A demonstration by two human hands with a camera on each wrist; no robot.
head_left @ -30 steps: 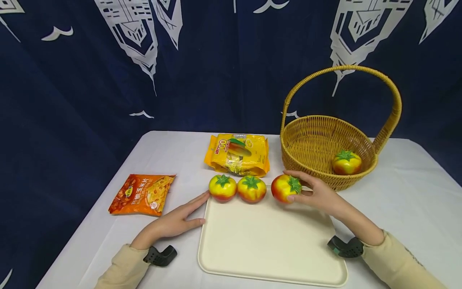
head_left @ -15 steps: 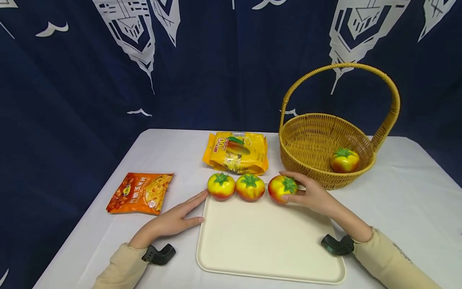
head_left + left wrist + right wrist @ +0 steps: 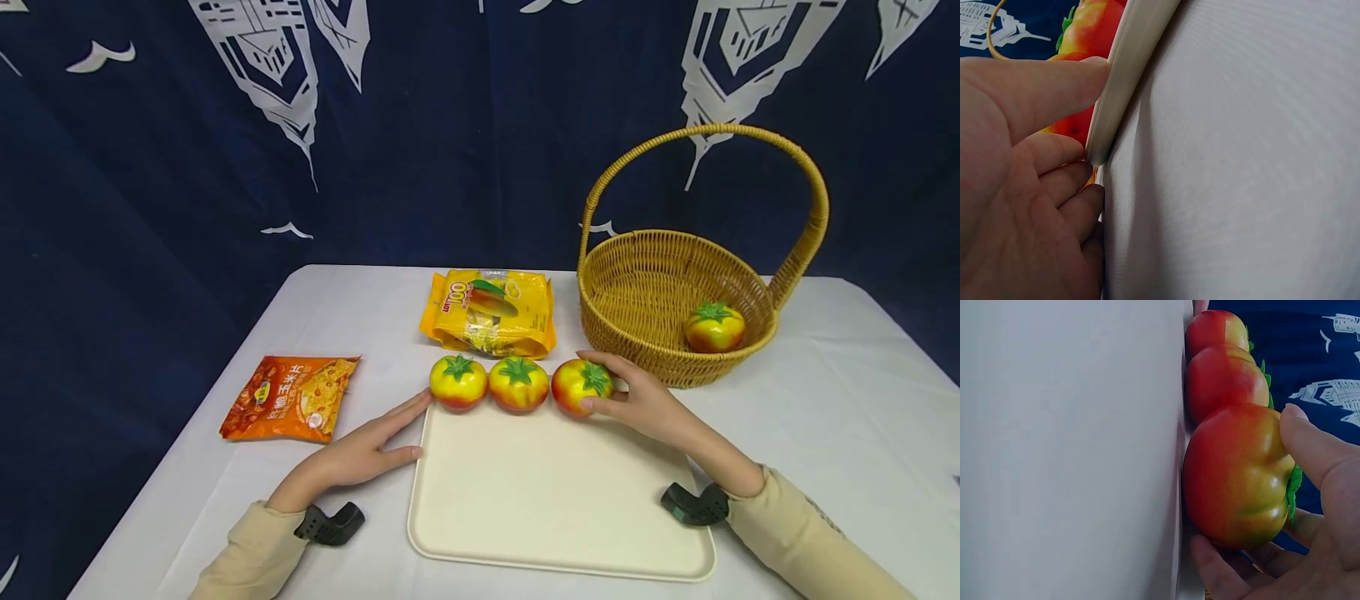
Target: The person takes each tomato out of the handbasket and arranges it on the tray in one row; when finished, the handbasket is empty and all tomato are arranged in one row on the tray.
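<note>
Three red-and-yellow tomatoes with green leafy tops stand in a row along the far edge of a cream tray point(image 3: 555, 492): a left tomato point(image 3: 458, 383), a middle tomato point(image 3: 518, 386) and a right tomato point(image 3: 579, 387). My right hand point(image 3: 647, 407) holds the right tomato, thumb on the near side and fingers behind. In the right wrist view the held tomato point(image 3: 1235, 478) sits close against its neighbour. My left hand point(image 3: 358, 450) lies with extended fingers at the tray's left edge, fingertips by the left tomato. The left wrist view has the thumb touching the tray rim point(image 3: 1124, 81).
Behind the tray lies a yellow mango-print packet point(image 3: 491, 315). An orange snack bag point(image 3: 291, 398) is on the white tablecloth point(image 3: 180, 517) at left. The tall-handled wicker basket point(image 3: 637, 279) stands at back right with another tomato point(image 3: 715, 328) inside.
My right hand has moved the right tomato slightly left, narrowing the gap to the middle one. The left hand stays at the tray's edge. The head view has shifted a little.
</note>
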